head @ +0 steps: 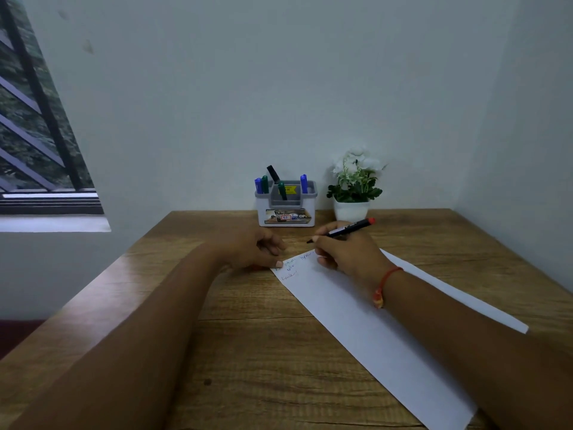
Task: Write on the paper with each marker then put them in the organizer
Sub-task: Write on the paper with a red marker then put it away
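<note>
Nearest me, two bare forearms reach out over the wooden table (242, 342), and a long white paper (356, 315) lies slantwise under the right one, its near end running off toward the person's right side. A red string bracelet (385, 282) sits on the right wrist. The left hand (248, 246) rests on the table at the paper's far left corner, fingers loosely curled and holding nothing, with one fingertip pressing down on that corner. Just beside it, faint lines of writing show on the far end of the sheet. The right hand (347, 254) lies on the same end of the paper, fingers pinched around a black marker with a red end (345, 229). The marker is tilted, red end up and to the right, tip pointing left toward the left hand. The tip sits at the paper's far edge, and I cannot tell whether it touches anything. The two hands are near each other but apart. Beyond them, against the wall, stands the grey and white organizer (286, 214), with two blue markers (258, 185), two green markers (265, 184) and one black marker (273, 174) sticking up from it. Just to its right is a white potted plant (351, 210) with white flowers. A barred window (34, 125) is off to the left.
</note>
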`<state>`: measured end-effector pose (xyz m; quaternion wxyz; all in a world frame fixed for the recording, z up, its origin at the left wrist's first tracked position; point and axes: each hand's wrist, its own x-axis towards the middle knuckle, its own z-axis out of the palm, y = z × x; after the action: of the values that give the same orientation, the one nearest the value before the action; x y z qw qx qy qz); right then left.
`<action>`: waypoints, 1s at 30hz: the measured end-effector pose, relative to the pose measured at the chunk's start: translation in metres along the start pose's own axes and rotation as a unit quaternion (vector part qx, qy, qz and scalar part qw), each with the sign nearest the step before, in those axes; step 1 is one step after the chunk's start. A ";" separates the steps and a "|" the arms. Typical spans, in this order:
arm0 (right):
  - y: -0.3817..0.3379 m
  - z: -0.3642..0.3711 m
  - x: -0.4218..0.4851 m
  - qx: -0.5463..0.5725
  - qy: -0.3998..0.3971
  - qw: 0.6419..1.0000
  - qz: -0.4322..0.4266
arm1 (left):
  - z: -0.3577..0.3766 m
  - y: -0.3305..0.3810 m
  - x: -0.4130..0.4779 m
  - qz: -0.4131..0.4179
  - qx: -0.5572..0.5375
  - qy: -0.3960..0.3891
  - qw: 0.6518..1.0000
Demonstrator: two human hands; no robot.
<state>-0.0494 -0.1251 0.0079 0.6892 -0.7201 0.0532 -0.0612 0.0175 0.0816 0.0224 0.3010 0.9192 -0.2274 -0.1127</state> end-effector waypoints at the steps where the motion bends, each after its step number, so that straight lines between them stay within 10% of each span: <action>1: -0.002 -0.001 0.000 0.011 0.000 1.000 0.005 | -0.001 0.000 -0.001 -0.003 -0.009 -0.003 1.000; 19: 0.000 -0.009 -0.003 -0.021 -0.032 0.999 -0.035 | -0.004 0.006 -0.008 0.001 0.034 0.008 0.999; 30: -0.009 -0.013 -0.004 0.120 0.009 0.987 -0.107 | 0.004 0.018 -0.004 0.067 -0.199 0.164 0.964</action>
<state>-0.0560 -0.1371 0.0173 0.7592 -0.6334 -0.0262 -0.1471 0.0063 0.0691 0.0307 0.5182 0.8292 -0.2089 0.0171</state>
